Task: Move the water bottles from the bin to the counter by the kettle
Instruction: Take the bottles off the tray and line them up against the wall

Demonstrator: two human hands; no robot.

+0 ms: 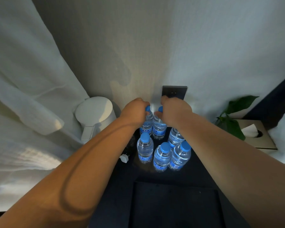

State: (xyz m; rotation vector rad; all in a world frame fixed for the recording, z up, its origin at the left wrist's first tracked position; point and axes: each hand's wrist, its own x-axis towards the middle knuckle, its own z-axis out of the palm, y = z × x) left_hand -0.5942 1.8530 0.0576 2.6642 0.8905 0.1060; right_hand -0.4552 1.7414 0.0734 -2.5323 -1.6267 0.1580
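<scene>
water bottles (162, 157), six with blue caps, stand clustered toward the back edge of the dark counter (125, 178), just right of the white kettle (94, 112) at the back left corner. the left hand (135, 111) is curled round the neck of the back left bottle (146, 125), covering most of its cap. the right hand (174, 111) clamps the neck of the bottle beside it (159, 129) the same way. these two are upright and side by side; whether their bases rest on the counter cannot be told. the other four stand free in front and to the right. a white plug (124, 158) lies near the left edge. a dark wall socket (174, 92) sits behind the hands, and a plant (232, 116) and a tissue box (257, 135) sit off to the right.
</scene>
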